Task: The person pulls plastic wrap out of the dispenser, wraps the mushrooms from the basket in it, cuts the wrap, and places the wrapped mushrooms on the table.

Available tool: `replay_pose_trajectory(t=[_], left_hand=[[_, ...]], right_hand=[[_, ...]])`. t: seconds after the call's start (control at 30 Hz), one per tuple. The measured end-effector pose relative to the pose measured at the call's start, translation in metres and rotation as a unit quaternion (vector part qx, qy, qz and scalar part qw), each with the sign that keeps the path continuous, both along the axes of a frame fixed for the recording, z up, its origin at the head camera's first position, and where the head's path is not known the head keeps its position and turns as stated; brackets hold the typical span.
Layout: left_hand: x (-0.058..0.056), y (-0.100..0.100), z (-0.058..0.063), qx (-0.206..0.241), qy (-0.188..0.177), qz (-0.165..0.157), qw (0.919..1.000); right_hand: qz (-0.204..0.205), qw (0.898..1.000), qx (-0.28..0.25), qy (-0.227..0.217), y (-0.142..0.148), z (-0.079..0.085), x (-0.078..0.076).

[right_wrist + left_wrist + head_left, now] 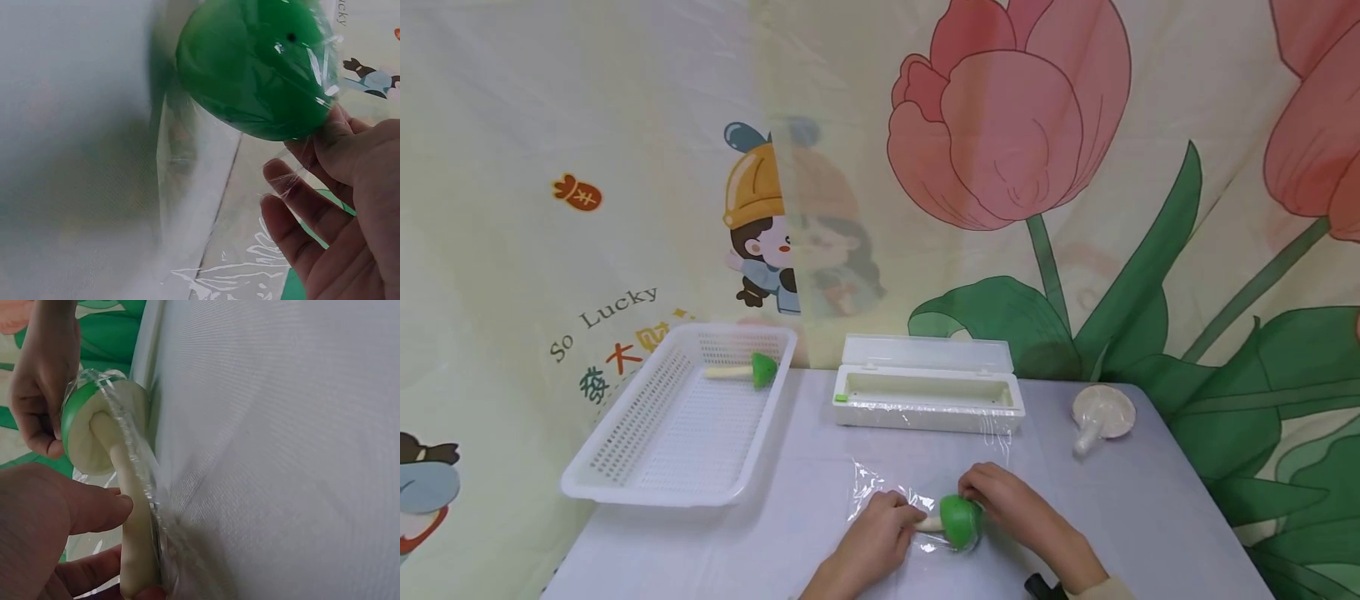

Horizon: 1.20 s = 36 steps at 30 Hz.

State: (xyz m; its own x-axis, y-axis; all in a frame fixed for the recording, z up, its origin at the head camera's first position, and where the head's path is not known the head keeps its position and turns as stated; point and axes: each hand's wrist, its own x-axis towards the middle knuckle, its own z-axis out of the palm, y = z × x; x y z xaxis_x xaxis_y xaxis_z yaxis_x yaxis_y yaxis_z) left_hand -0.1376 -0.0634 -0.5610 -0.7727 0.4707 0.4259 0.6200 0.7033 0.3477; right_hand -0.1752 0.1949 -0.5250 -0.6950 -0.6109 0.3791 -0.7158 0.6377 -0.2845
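A toy mushroom (960,523) with a green cap and pale stem lies on clear plastic film near the table's front. My left hand (880,533) pinches its stem (134,531), thumb on one side and fingers on the other. Beside the cap, my right hand (1011,504) pinches the plastic film (289,181) between thumb and index finger, its other fingers spread. In the right wrist view, film is drawn over the green cap (250,69). Film also runs along the stem in the left wrist view.
A white film dispenser box (928,418), lid raised, stands at the back, film hanging from its front. At left, a white basket (655,492) holds another green-capped mushroom (763,370). A pale mushroom (1105,411), seemingly film-covered, lies at back right. A black object (1041,586) shows by the right wrist.
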Motion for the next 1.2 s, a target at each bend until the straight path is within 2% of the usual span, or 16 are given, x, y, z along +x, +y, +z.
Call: replay_pose_trajectory(t=[0.13, 0.27, 0.37, 0.43, 0.5, 0.6, 0.8, 0.97, 1.1, 1.2], left_hand=[[0.0, 0.0, 0.003, -0.014, -0.02, -0.001, 0.9997], [-0.001, -0.001, 0.003, -0.028, -0.036, 0.002, 0.999], [-0.001, 0.0, 0.003, -0.032, -0.034, -0.002, 0.9989], [-0.001, 0.0, 0.003, -0.034, -0.029, -0.005, 0.999], [0.0, -0.001, 0.005, -0.037, -0.031, -0.006, 0.9988], [0.0, -0.002, 0.005, -0.041, -0.034, -0.005, 0.9985], [-0.001, -0.003, 0.001, -0.043, -0.048, -0.001, 0.9979], [-0.002, -0.004, -0.001, -0.039, -0.061, 0.0, 0.9974], [-0.001, -0.003, 0.0, -0.039, -0.081, -0.002, 0.996], [0.0, -0.002, 0.0, -0.042, -0.09, -0.004, 0.9951]], right_hand=[[-0.017, 1.0, -0.003, -0.007, -0.005, 0.001, -0.005], [-0.059, 0.998, -0.011, -0.024, -0.011, 0.003, -0.004], [-0.103, 0.993, -0.043, -0.044, -0.009, 0.004, 0.003], [-0.119, 0.988, -0.083, -0.046, -0.005, 0.003, 0.01], [-0.118, 0.985, -0.125, -0.035, 0.001, 0.001, 0.018], [-0.105, 0.981, -0.161, -0.027, 0.008, -0.004, 0.033], [-0.103, 0.977, -0.169, -0.075, 0.016, -0.012, 0.055], [-0.085, 0.979, -0.159, -0.095, 0.015, -0.016, 0.057], [-0.098, 0.98, -0.149, -0.086, 0.011, -0.019, 0.054], [-0.094, 0.985, -0.131, -0.061, 0.01, -0.02, 0.05]])
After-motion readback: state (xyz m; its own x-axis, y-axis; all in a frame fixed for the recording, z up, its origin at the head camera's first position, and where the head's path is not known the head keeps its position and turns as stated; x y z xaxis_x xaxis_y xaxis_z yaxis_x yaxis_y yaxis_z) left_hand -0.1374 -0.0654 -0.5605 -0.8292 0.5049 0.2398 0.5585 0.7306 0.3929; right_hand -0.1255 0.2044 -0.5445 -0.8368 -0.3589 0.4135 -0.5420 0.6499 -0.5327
